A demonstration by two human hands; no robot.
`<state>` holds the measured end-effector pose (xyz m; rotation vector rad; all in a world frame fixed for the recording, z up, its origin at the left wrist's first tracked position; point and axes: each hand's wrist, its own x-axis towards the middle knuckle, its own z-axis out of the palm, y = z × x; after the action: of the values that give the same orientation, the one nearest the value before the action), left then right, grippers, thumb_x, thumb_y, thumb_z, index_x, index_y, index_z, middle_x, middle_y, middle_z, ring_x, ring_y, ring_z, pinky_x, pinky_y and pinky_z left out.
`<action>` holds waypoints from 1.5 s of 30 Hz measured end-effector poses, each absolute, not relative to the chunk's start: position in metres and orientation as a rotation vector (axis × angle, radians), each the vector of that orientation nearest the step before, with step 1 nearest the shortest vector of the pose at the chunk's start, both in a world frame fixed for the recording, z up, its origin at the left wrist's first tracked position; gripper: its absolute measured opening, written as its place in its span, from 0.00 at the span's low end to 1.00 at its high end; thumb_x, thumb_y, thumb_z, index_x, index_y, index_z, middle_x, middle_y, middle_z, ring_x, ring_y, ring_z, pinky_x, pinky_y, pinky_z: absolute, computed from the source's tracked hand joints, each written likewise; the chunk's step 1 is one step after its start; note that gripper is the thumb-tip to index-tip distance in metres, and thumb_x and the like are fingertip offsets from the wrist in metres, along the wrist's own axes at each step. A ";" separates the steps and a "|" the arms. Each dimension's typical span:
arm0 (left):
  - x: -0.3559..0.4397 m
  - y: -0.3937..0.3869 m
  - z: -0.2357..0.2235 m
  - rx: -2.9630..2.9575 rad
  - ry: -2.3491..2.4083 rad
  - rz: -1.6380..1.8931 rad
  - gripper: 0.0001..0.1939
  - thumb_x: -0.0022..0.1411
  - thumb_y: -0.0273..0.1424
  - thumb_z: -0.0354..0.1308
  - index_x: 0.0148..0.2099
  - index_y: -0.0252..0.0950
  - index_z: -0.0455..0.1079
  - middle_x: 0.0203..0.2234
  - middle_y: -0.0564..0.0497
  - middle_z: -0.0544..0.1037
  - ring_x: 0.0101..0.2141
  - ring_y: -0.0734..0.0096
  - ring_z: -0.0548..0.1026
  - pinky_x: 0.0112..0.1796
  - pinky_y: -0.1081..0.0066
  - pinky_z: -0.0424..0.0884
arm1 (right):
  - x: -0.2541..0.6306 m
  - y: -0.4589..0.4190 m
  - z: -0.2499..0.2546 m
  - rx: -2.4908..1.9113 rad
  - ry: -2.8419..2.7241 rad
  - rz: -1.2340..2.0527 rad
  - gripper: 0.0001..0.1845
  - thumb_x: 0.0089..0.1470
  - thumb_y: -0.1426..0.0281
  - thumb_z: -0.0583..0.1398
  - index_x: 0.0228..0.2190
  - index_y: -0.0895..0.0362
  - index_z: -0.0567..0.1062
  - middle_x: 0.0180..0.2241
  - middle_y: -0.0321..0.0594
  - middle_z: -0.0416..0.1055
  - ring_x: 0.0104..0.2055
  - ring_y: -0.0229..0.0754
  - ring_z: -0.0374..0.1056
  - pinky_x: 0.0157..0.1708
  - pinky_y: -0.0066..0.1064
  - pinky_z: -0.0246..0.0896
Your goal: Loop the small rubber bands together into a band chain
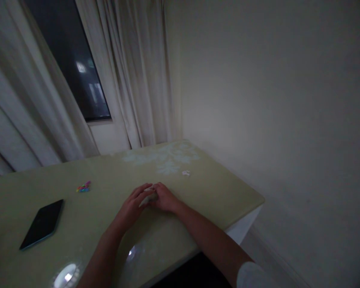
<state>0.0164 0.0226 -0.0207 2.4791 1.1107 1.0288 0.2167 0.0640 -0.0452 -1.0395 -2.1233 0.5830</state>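
Observation:
Both of my hands meet near the middle of a pale green glossy table (216, 200). My left hand (132, 207) lies with fingers stretched toward a small pale object (148, 198) between the hands. My right hand (165, 199) is curled with its fingers pressed on that same object, which is too small and dim to name. A tiny white piece (185, 173) lies on the table beyond my right hand.
A dark phone (42, 229) lies flat at the left. A small heap of coloured bits (83, 187) sits behind it. Curtains (132, 72) and a dark window (69, 56) stand behind the table; a plain wall is on the right.

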 end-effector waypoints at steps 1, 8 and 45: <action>0.016 0.022 -0.021 2.480 1.114 1.030 0.29 0.65 0.22 0.57 0.64 0.51 0.73 0.66 0.49 0.72 0.65 0.54 0.70 0.64 0.48 0.69 | 0.217 0.064 -0.045 -1.043 -2.131 0.574 0.33 0.43 0.68 0.78 0.51 0.57 0.78 0.50 0.47 0.76 0.55 0.53 0.72 0.57 0.42 0.66; 0.009 0.027 -0.020 2.329 1.258 1.161 0.26 0.65 0.27 0.61 0.63 0.52 0.73 0.65 0.48 0.67 0.65 0.52 0.67 0.65 0.44 0.65 | 0.220 0.059 -0.041 -1.084 -2.208 0.495 0.38 0.48 0.59 0.77 0.57 0.56 0.75 0.55 0.50 0.74 0.58 0.55 0.68 0.61 0.46 0.61; 0.076 0.035 -0.018 2.591 1.775 0.313 0.13 0.72 0.37 0.63 0.53 0.35 0.75 0.50 0.46 0.80 0.48 0.59 0.80 0.51 0.52 0.77 | 0.248 0.055 -0.030 -1.190 -2.287 0.533 0.09 0.63 0.78 0.61 0.43 0.58 0.79 0.45 0.45 0.73 0.46 0.46 0.70 0.51 0.36 0.65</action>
<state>0.0765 0.0345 -0.0176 2.5911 1.7749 0.3129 0.2479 0.0548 -0.0303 -1.1905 -2.2871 0.5335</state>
